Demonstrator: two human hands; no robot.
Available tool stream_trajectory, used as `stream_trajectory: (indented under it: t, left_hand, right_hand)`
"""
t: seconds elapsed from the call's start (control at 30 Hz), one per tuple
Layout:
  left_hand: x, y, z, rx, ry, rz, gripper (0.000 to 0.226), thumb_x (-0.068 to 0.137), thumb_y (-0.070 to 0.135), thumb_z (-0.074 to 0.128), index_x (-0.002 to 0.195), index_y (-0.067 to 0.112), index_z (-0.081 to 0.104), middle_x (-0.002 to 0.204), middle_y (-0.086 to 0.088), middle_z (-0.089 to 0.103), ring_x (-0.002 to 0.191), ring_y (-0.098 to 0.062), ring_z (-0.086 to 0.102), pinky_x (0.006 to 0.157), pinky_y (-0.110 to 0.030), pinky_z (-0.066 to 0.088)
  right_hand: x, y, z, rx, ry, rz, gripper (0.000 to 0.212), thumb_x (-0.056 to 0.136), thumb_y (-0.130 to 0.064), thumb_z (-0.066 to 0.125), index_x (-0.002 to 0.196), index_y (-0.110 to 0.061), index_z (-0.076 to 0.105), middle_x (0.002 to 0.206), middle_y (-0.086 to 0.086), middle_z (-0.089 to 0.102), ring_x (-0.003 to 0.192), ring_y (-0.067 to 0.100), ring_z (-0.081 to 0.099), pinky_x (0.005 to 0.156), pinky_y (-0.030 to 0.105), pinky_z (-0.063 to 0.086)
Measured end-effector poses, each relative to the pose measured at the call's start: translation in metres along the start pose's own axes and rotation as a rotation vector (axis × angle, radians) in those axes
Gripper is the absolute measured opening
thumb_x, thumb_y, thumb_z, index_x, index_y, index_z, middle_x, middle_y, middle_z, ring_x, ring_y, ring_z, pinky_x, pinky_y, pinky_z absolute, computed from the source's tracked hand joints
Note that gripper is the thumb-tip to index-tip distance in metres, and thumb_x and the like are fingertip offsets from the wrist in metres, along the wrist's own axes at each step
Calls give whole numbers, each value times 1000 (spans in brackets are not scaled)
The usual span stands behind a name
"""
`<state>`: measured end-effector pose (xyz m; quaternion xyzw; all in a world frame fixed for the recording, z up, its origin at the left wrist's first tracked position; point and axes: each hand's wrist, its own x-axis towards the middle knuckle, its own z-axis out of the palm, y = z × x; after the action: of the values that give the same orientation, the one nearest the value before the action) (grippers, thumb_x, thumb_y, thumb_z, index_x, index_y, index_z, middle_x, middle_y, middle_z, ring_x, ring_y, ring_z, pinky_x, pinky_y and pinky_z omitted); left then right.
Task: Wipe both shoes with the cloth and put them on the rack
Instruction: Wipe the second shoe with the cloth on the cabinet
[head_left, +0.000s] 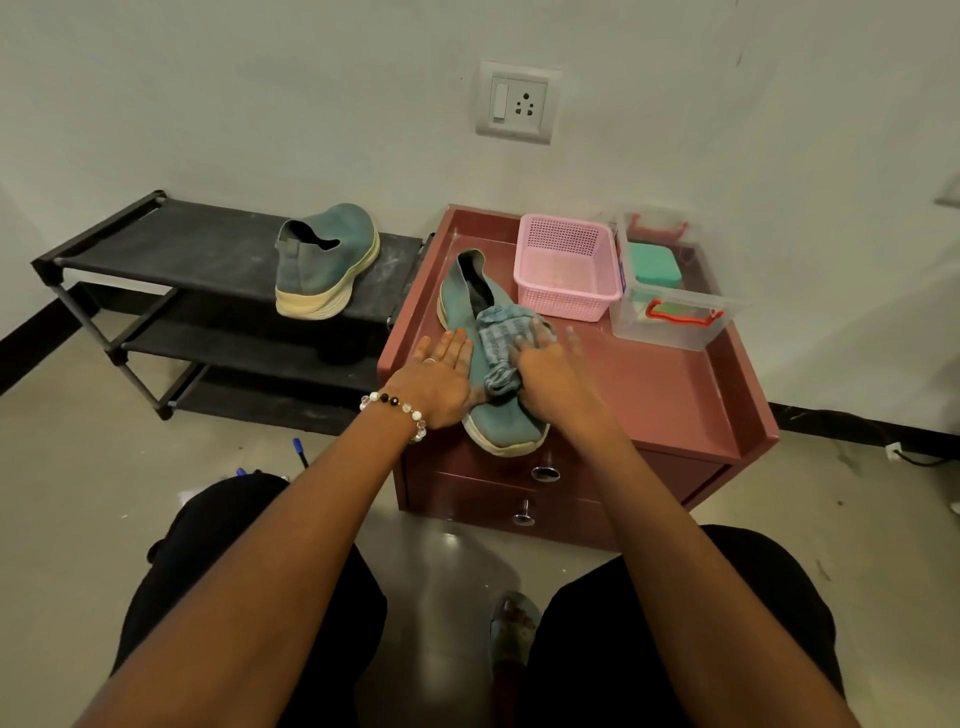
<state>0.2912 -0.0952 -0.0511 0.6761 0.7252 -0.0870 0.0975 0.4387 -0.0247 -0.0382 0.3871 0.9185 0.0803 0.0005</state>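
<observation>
On the left, a black rack (171, 249) carries one teal shoe (324, 262) on its top shelf, heel toward the camera. Beside it stands a maroon drawer unit whose top surface (649, 384) bears the second shoe (488, 374), toe overhanging the front edge. The left hand (436, 382) lies flat with straight fingers against that shoe's side. The right hand (545, 371), blurred, presses a checked cloth (501, 338) onto the shoe. Farther right sit a pink basket (566, 267) and a clear box (670, 291).

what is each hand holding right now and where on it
The right hand presses the cloth onto the shoe at its middle. The left hand lies flat against the shoe's side, gripping nothing.
</observation>
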Motion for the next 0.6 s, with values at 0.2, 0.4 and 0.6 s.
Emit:
stream_trajectory:
  t: [0.2,0.4,0.6]
  left_hand:
    - [-1,-5,-2,-29,-92,3,80,98,52,25,149,10,-20,155,-5,-27,144,-18,-21,114,-50,-15]
    - [3,-9,-7,-82,-192,-14,100,83,78,28,151,17,-14,154,2,-31,142,-11,-26,113,-52,-19]
    - [-1,-7,-11,-46,-227,-11,114,75,85,32,150,10,-12,151,-2,-36,141,-14,-30,112,-54,-20]
  right_hand:
    - [4,-11,-8,365,-163,-83,37,79,-1,46,111,-4,64,114,18,63,105,35,57,88,38,48]
    - [32,-19,-14,347,-253,-80,37,84,-6,45,118,-1,57,128,22,53,119,37,49,104,41,36]
    - [28,-19,-28,406,-370,-67,30,87,-4,43,113,0,58,120,19,60,111,32,55,93,34,42]
